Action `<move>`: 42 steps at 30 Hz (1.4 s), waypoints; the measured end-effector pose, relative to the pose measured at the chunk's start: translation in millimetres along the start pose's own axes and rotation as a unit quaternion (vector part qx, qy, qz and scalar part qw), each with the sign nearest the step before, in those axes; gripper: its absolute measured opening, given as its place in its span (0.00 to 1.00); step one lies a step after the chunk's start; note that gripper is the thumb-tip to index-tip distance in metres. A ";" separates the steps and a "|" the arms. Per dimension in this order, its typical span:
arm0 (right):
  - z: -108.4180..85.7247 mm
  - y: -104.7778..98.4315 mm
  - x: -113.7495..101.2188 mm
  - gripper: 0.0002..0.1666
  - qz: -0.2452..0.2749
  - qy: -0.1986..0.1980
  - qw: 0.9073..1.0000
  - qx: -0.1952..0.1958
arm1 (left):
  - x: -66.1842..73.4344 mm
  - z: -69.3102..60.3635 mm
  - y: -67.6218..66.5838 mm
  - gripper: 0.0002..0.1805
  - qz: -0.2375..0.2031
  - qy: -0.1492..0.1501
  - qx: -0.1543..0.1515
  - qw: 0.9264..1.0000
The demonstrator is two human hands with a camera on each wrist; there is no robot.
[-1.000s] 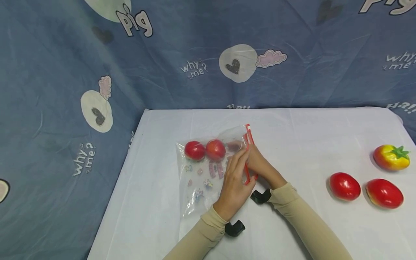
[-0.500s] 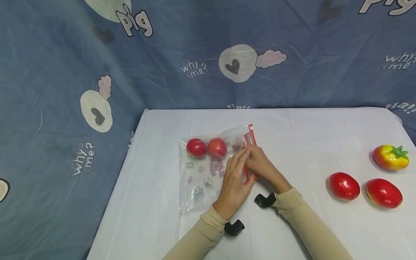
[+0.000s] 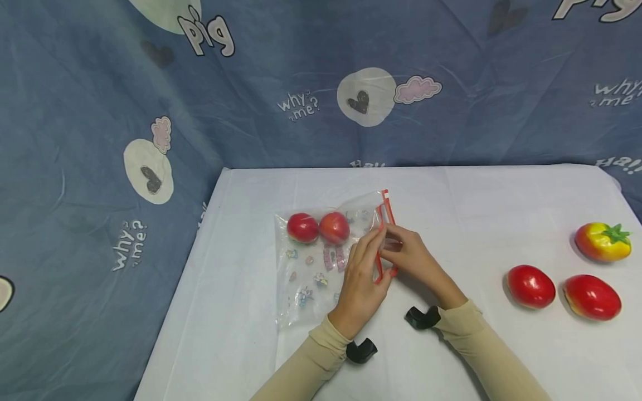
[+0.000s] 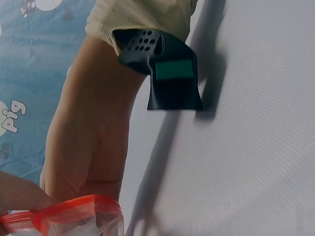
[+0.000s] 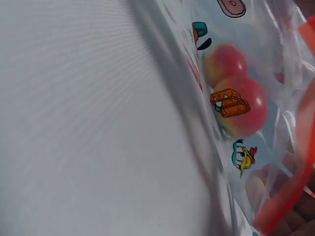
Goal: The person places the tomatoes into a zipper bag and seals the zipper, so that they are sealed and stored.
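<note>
A clear printed zip bag [image 3: 306,278] with red edging lies on the white table; inside, side by side, are a red fruit [image 3: 302,228] and another red fruit [image 3: 334,228]. The left hand [image 3: 362,275] lies over the bag's right part, its thumb and fingers gripping the red edge [image 4: 78,202]. At the mouth is the right hand [image 3: 413,259], thumb and fingers apart, with no object visible between them; its fingertips are partly behind the edge. In the right wrist view the two fruits [image 5: 241,105] show through the film, with fingers behind the red strip [image 5: 290,196].
To the right on the table [image 3: 451,211] lie a red fruit [image 3: 531,287], a second red one [image 3: 592,297] and a yellow-red one with a green top [image 3: 603,243]. A blue patterned cloth [image 3: 281,67] hangs behind. Black mounts sit at both wrists.
The right hand has drawn back to the right from inside the bag to its mouth, and its thumb and fingers have parted. The left hand stays in place; the bag shifted slightly right.
</note>
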State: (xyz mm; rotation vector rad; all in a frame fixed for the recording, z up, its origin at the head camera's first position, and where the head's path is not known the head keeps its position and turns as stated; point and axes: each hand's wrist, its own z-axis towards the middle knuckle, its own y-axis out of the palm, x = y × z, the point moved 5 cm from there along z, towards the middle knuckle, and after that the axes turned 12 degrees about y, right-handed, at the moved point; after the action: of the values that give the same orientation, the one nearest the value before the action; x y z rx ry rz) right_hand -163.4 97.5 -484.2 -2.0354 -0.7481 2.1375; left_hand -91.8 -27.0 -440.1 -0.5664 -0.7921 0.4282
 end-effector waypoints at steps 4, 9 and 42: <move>-4.5 -5.5 0.6 0.26 0.014 0.000 1.000 -0.001 | -0.2 0.0 -0.9 0.47 0.000 -0.004 -0.001 1.000; -10.8 -13.1 -0.4 0.26 0.030 0.002 1.000 -0.001 | -0.6 -0.6 -1.3 0.47 -0.001 -0.011 -0.006 1.000; -74.2 -91.0 10.7 0.33 -0.097 -0.030 0.988 0.115 | -1.3 -0.5 0.6 0.47 -0.012 -0.013 -0.005 1.000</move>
State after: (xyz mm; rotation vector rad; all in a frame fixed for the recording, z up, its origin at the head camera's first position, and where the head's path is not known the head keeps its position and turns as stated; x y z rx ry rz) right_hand -116.9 202.0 -455.9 -1.7172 -0.6429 2.0762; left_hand -92.3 -27.4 -441.4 -0.5619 -0.8261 0.4106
